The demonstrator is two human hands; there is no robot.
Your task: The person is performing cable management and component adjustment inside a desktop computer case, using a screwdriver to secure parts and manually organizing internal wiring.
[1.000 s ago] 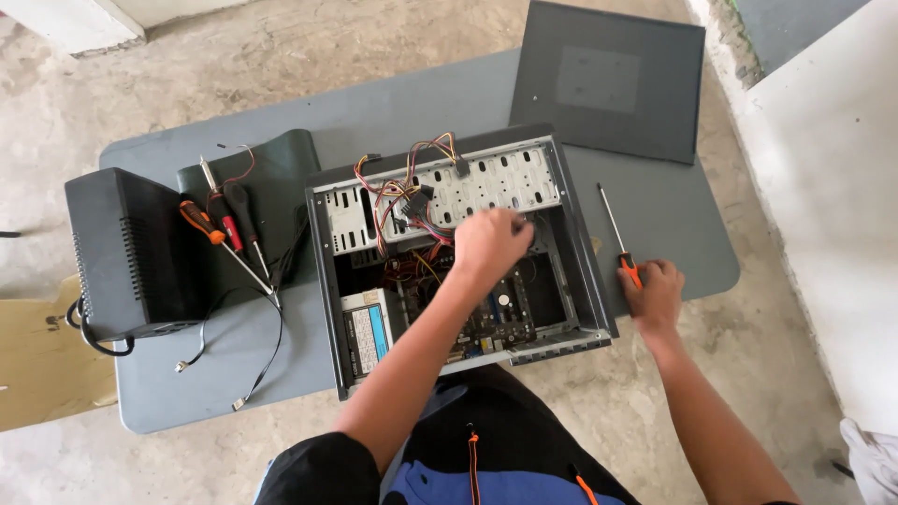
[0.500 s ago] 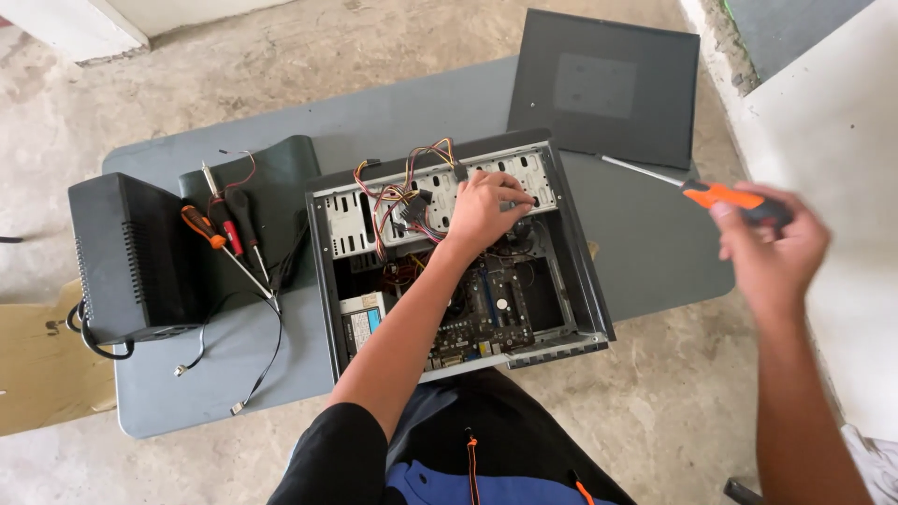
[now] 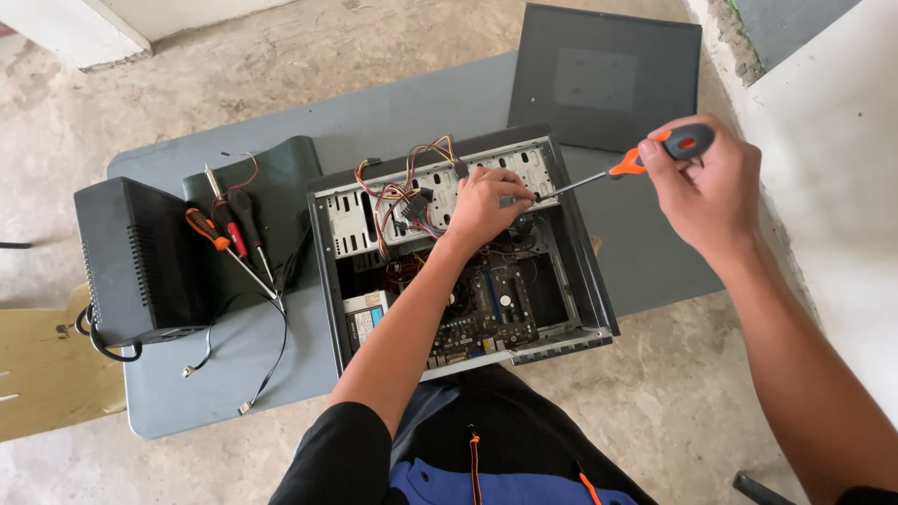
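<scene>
Head view: left of the open metal computer case sits a boxy black unit. The left hand rests, fingers curled, on the case's perforated drive bay. The right hand is closed around an orange-and-black screwdriver, whose tip reaches over the case.

Orange-and-black screwdriver, grey table, black computer case, dark side panel
</scene>
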